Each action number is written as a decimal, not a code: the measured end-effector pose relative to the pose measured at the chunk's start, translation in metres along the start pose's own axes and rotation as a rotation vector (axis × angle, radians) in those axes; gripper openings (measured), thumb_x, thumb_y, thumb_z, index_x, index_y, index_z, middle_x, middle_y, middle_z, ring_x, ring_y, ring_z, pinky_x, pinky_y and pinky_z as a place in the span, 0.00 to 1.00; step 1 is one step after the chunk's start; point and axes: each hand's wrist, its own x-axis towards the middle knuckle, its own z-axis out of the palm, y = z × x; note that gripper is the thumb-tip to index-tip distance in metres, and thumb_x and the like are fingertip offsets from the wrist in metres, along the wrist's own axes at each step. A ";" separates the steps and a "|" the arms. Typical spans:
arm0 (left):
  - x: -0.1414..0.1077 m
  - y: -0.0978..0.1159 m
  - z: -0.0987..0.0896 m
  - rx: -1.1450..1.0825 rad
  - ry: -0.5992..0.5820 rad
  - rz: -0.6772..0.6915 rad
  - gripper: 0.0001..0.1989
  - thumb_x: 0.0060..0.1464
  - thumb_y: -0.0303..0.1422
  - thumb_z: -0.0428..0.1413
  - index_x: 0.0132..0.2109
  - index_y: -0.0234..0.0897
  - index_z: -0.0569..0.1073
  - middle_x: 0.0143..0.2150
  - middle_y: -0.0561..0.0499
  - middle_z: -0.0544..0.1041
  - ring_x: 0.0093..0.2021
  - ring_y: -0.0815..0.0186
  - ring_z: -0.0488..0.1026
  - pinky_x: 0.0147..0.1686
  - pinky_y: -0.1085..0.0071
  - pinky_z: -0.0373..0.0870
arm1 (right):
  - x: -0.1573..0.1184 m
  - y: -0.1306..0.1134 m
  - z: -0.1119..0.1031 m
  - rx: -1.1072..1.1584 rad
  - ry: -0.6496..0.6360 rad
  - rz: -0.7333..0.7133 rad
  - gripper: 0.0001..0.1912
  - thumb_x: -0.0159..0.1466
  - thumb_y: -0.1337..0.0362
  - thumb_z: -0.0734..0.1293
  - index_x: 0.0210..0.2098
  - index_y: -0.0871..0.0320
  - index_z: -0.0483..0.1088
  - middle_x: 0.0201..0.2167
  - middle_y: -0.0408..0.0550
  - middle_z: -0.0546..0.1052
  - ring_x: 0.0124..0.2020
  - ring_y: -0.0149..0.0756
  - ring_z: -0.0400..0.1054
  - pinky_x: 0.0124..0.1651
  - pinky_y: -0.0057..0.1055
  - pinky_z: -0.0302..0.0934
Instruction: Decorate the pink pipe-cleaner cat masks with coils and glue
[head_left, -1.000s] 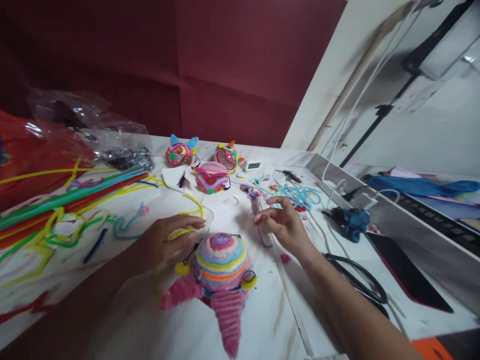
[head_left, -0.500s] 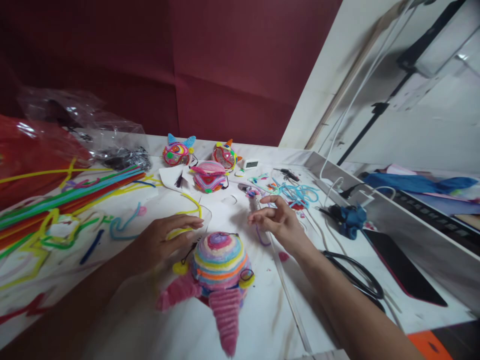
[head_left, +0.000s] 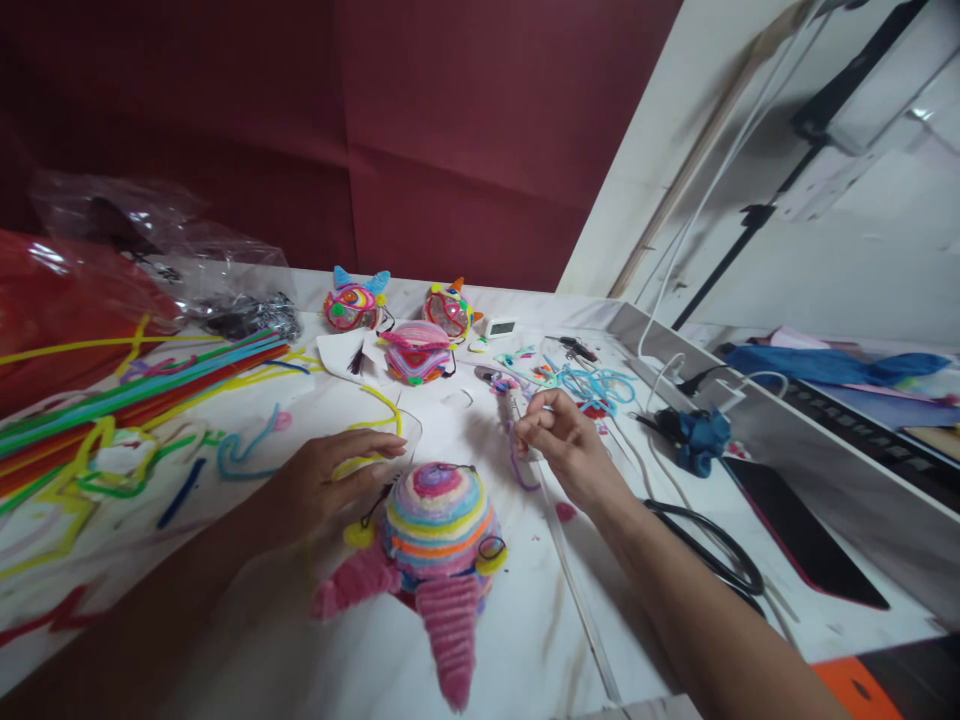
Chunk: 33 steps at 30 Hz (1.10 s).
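Observation:
A round craft piece (head_left: 439,520) stands before me on the white table, wound in stripes of coloured fuzzy stems, with two pink cone-shaped points towards me and yellow pompoms on dark loops. Just left of it, my left hand (head_left: 341,480) is open, fingers stretched out near its dark loop. My right hand (head_left: 566,445) hovers to its upper right, thumb and fingertips pinched together; whatever they hold, if anything, is too small to make out. Behind those fingertips lies a white tool with printed marks (head_left: 515,405). A purple stem (head_left: 517,465) curves beside it, and a long clear stick (head_left: 577,600) runs towards me.
Three similar craft pieces (head_left: 417,352) stand at the back beside a small white digital display (head_left: 500,328). Bundled pipe cleaners (head_left: 150,395) and a clear plastic bag (head_left: 247,290) are left. Blue stems (head_left: 600,388), cables (head_left: 712,545) and a black phone (head_left: 806,535) lie right.
My right hand's fingers have drawn together into a pinch and the hand has shifted slightly right. My left hand and the striped craft piece stay nearly where they were.

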 end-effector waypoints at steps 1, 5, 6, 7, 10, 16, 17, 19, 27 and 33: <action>0.000 0.000 0.000 -0.008 0.005 -0.005 0.22 0.66 0.50 0.57 0.55 0.44 0.86 0.60 0.44 0.86 0.62 0.47 0.82 0.63 0.59 0.80 | 0.000 0.000 0.000 0.010 -0.004 -0.002 0.26 0.54 0.49 0.84 0.36 0.48 0.66 0.21 0.34 0.75 0.23 0.35 0.70 0.27 0.33 0.64; -0.001 0.002 0.000 -0.025 0.027 -0.016 0.22 0.66 0.52 0.57 0.55 0.46 0.86 0.60 0.45 0.87 0.63 0.46 0.82 0.63 0.57 0.80 | -0.001 -0.001 0.001 -0.003 -0.050 0.001 0.28 0.55 0.44 0.83 0.38 0.48 0.65 0.20 0.35 0.78 0.21 0.36 0.70 0.27 0.33 0.63; -0.001 0.002 0.000 -0.020 0.021 -0.015 0.23 0.65 0.52 0.57 0.55 0.45 0.86 0.60 0.44 0.87 0.63 0.46 0.81 0.64 0.57 0.79 | -0.001 -0.002 0.001 -0.011 -0.063 -0.001 0.28 0.56 0.43 0.82 0.39 0.48 0.65 0.21 0.36 0.79 0.21 0.36 0.71 0.27 0.33 0.63; -0.001 0.003 0.000 -0.013 0.014 -0.014 0.23 0.66 0.52 0.57 0.55 0.45 0.86 0.60 0.44 0.87 0.63 0.46 0.81 0.64 0.57 0.79 | -0.001 -0.002 0.001 -0.013 -0.075 -0.003 0.28 0.57 0.41 0.81 0.40 0.48 0.65 0.21 0.37 0.81 0.21 0.37 0.72 0.28 0.33 0.63; -0.001 0.004 -0.001 0.004 -0.003 -0.017 0.22 0.67 0.49 0.56 0.56 0.42 0.85 0.61 0.43 0.86 0.63 0.49 0.81 0.65 0.59 0.78 | -0.001 -0.001 0.003 0.017 -0.109 -0.014 0.29 0.58 0.40 0.80 0.41 0.48 0.64 0.23 0.38 0.83 0.25 0.39 0.76 0.30 0.34 0.65; -0.001 0.004 -0.001 0.025 0.003 -0.022 0.21 0.67 0.47 0.56 0.56 0.43 0.85 0.60 0.44 0.86 0.62 0.51 0.82 0.63 0.62 0.79 | -0.002 -0.001 0.005 0.029 -0.120 -0.007 0.27 0.59 0.43 0.80 0.43 0.48 0.64 0.26 0.40 0.85 0.28 0.42 0.80 0.36 0.38 0.71; -0.002 0.004 -0.001 0.022 0.006 -0.023 0.21 0.67 0.47 0.56 0.56 0.43 0.85 0.60 0.44 0.86 0.62 0.51 0.82 0.62 0.62 0.79 | -0.002 0.000 0.005 0.032 -0.118 -0.011 0.27 0.59 0.44 0.80 0.43 0.48 0.64 0.26 0.40 0.85 0.29 0.42 0.80 0.37 0.38 0.71; -0.002 0.005 -0.001 0.010 0.008 -0.025 0.20 0.67 0.47 0.57 0.55 0.43 0.85 0.60 0.44 0.86 0.62 0.51 0.82 0.63 0.63 0.79 | -0.002 0.000 0.006 0.038 -0.111 -0.019 0.27 0.59 0.45 0.80 0.42 0.48 0.63 0.24 0.39 0.84 0.29 0.42 0.80 0.37 0.38 0.71; -0.001 0.002 0.000 0.009 -0.003 -0.022 0.21 0.67 0.47 0.57 0.56 0.43 0.85 0.59 0.44 0.87 0.61 0.50 0.82 0.62 0.62 0.79 | -0.004 -0.006 0.006 -0.009 -0.047 0.015 0.30 0.52 0.46 0.84 0.40 0.47 0.65 0.22 0.37 0.83 0.27 0.44 0.81 0.35 0.41 0.74; -0.002 0.004 0.001 0.006 0.006 -0.024 0.20 0.67 0.46 0.57 0.55 0.43 0.86 0.58 0.45 0.87 0.60 0.51 0.83 0.62 0.62 0.79 | -0.005 -0.004 0.003 0.000 -0.038 0.026 0.31 0.52 0.45 0.85 0.39 0.47 0.65 0.22 0.36 0.82 0.25 0.42 0.79 0.36 0.40 0.73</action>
